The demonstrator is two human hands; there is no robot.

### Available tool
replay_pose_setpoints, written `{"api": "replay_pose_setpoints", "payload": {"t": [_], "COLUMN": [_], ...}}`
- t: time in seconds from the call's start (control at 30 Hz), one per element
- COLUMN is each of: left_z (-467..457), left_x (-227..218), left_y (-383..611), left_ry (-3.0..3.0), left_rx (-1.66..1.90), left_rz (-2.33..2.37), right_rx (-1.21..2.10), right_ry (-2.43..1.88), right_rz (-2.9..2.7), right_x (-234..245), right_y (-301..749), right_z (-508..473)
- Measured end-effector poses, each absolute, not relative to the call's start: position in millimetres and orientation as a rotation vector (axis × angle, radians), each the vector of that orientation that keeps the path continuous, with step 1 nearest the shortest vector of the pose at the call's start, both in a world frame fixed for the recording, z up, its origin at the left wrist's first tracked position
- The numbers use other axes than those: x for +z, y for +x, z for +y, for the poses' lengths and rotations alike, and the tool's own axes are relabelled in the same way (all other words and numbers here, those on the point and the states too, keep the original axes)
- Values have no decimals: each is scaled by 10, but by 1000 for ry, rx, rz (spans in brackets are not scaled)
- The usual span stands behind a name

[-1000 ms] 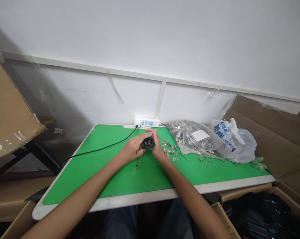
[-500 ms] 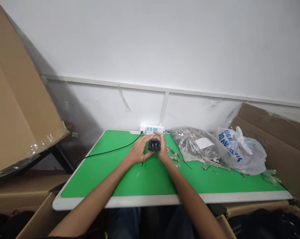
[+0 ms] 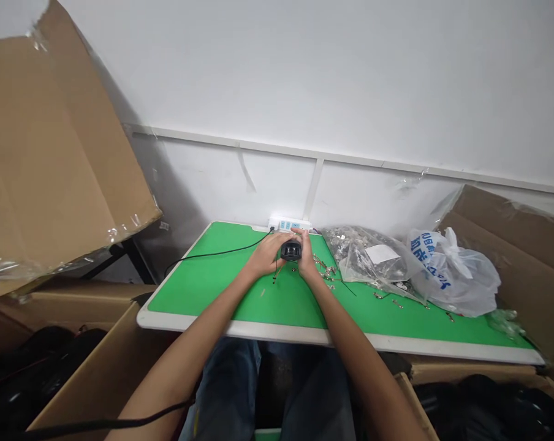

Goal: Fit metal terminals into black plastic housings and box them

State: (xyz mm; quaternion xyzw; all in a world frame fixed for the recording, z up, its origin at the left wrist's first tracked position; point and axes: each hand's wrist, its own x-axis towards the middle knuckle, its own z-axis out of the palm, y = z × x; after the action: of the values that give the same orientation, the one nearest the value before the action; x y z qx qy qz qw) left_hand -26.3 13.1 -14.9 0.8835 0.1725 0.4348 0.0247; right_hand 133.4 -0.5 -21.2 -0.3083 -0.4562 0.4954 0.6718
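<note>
Between both palms I hold a black plastic part (image 3: 290, 250) with a hollow end turned toward me, just above the green table mat (image 3: 189, 300); its exact kind I cannot make out. My left hand (image 3: 266, 254) wraps its left side, and my right hand (image 3: 307, 254) grips it from the right, fingers around the far side. A short thin black wire (image 3: 275, 272) hangs down by the left hand. Small metal pieces (image 3: 325, 269) lie scattered just right of my right hand.
A white power strip (image 3: 288, 225) with a plugged black cable (image 3: 217, 252) sits at the wall. To the right are a clear bag of metal parts (image 3: 350, 245) and a white plastic bag (image 3: 470, 282). Cardboard boxes (image 3: 93, 373) with black items flank the table; a large flap (image 3: 60, 153) rises left.
The view has tilted down and turned left, so more of the left boxes and my legs show. Both hands keep hold of the black part in much the same pose.
</note>
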Motion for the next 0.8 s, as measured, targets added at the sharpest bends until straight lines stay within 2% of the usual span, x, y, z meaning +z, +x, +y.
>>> {"api": "replay_pose_setpoints", "payload": {"t": [0.3, 0.8], "left_z": [213, 174], "left_x": [-263, -294], "left_y": [-272, -352], "left_ry": [2716, 2654], "left_rx": [1506, 1627], "left_rz": [656, 747], "right_rx": [980, 1264], "right_ry": [-732, -609], "right_rz": [-1069, -969], "right_x": [-198, -159], "right_y": [1211, 1030], "right_z": [-46, -87]}}
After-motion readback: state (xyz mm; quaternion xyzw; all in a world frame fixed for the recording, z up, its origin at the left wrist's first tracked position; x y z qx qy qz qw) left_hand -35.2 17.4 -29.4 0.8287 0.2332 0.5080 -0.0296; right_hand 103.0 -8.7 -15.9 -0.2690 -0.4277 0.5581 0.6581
